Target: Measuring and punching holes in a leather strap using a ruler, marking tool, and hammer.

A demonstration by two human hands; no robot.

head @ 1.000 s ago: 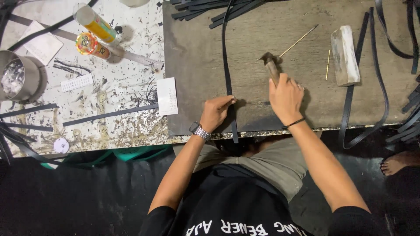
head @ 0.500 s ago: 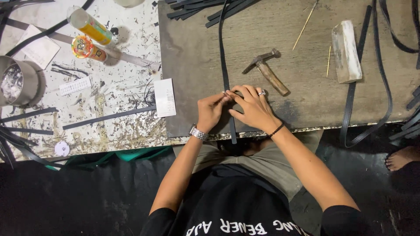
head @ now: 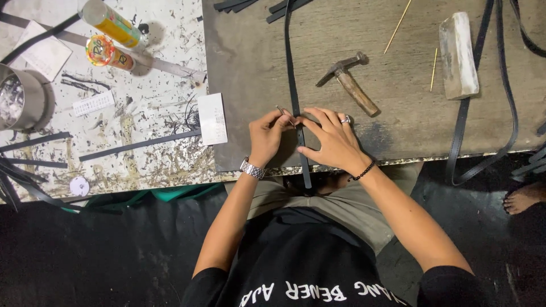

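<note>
Black strap [head: 294,85] now lies under both our hands: hammer [head: 348,81] set down, left hand [head: 267,136] pinching a pin [head: 282,112], right hand [head: 331,139] flat, pressing.

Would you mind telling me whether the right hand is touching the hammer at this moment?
Apart. The head view shows the right hand resting on the black strap, with bare dark board visible between its fingers and the hammer lying farther up.

We see a bench [head: 142,153] with a scarred white top on the left and a dark slab [head: 250,68] on the right. On the slab lie a hammer [head: 348,82], a pale block [head: 458,54], thin sticks [head: 398,25] and a black strap [head: 292,74]; two cans [head: 111,34] rest on the white part.
</note>
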